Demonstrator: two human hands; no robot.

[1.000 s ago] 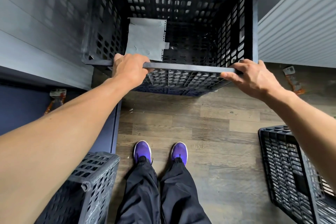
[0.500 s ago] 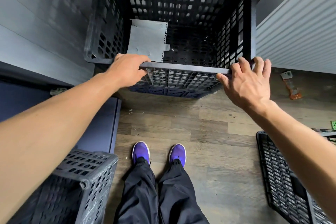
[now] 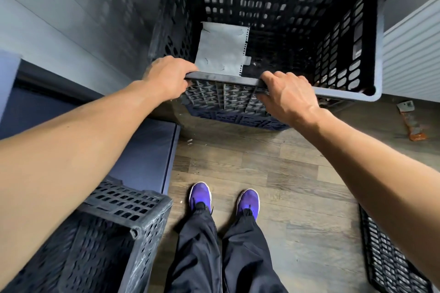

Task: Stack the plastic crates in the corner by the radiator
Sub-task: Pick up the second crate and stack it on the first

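We grip the near rim of a tall black perforated plastic crate [image 3: 285, 31] with both hands: our left hand [image 3: 169, 77] is closed over the rim near its left corner, our right hand [image 3: 288, 95] curled over it nearer the middle. The crate sits on another dark crate [image 3: 238, 119] in the corner, just beside the white ribbed radiator [image 3: 412, 54] on the right and the grey wall [image 3: 71, 31] on the left. A grey paper sheet [image 3: 221, 52] lies inside it. Two more black crates, one at lower left [image 3: 100, 233] and one at lower right [image 3: 390, 257], flank our purple shoes [image 3: 200, 195] on the wood-plank floor [image 3: 285, 173]
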